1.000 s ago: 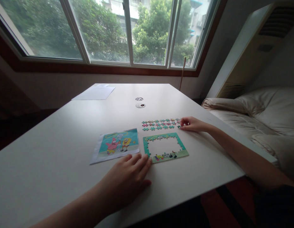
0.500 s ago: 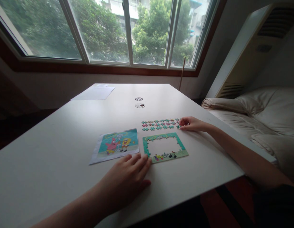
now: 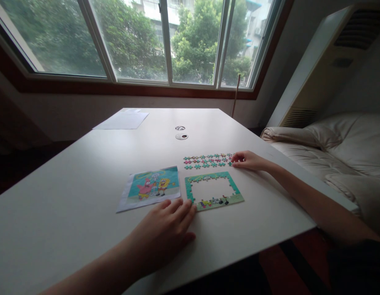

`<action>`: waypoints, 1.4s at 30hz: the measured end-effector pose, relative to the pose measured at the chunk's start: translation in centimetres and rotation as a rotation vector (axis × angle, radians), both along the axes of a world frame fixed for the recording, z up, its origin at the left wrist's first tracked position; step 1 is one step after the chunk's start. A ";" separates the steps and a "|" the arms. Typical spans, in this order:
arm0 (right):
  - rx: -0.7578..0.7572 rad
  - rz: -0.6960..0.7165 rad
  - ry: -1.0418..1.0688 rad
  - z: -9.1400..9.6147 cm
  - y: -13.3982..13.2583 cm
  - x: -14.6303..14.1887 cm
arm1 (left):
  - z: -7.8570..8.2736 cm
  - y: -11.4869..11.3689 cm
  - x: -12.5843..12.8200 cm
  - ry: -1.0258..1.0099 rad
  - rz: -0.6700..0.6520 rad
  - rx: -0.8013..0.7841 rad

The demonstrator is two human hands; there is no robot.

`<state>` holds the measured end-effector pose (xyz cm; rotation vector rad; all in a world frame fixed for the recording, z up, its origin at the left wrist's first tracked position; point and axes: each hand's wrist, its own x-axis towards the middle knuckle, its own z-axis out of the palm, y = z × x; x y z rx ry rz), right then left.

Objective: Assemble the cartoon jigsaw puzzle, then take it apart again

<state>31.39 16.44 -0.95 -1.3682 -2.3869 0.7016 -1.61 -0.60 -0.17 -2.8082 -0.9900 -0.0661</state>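
My left hand (image 3: 167, 227) lies palm down on the white table, fingers stretched out. Its fingertips touch the lower left corner of a jigsaw frame (image 3: 239, 197), whose teal and green border surrounds a bare middle. Left of the frame is a paper picture (image 3: 153, 186) of cartoon figures, its lower edge close to my left fingers. Above the frame, loose puzzle pieces (image 3: 205, 166) lie in three rows. My right hand (image 3: 248, 159) is at the right end of these rows, fingers curled, thumb and fingertips at a teal puzzle piece (image 3: 230, 164). The fingers partly hide the row ends.
White sheets (image 3: 122, 120) lie at the table's far left. Two round cable holes (image 3: 181, 136) are set in the tabletop (image 3: 85, 172). A pale sofa (image 3: 331, 151) stands to the right, beneath a tall air conditioner (image 3: 312, 69). Windows line the far wall.
The view has shifted very slightly. Both hands, the frame, the picture and the pieces show no clear movement.
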 end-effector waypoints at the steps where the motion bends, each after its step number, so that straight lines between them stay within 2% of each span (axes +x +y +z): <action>1: 0.017 -0.004 -0.019 -0.1 0.0 0.0 | 0.0 0.0 0.0 0.001 -0.001 0.001; 11: 0.058 -0.014 -0.027 -0.3 0.3 0.2 | 0.1 0.0 0.0 -0.002 0.003 -0.005; 16: 0.081 0.002 -0.020 0.2 0.3 -0.5 | 0.2 -0.1 0.1 -0.010 0.010 -0.025; 19: 0.118 0.051 -0.054 0.9 0.2 -2.1 | 0.1 -0.1 0.0 -0.021 0.011 -0.034; 25: 0.125 0.259 -0.082 2.2 0.3 -6.7 | 0.0 0.0 0.1 -0.025 0.013 -0.041; 30: 0.146 0.358 -0.076 2.3 0.5 -10.8 | 0.0 0.0 0.1 -0.017 0.007 -0.042; 36: 0.146 0.332 -0.189 2.4 0.4 -15.1 | 0.1 0.1 0.1 -0.009 0.003 -0.041; 42: 0.032 0.282 -0.330 3.3 0.7 -16.9 | 0.2 0.0 0.1 -0.004 -0.001 -0.044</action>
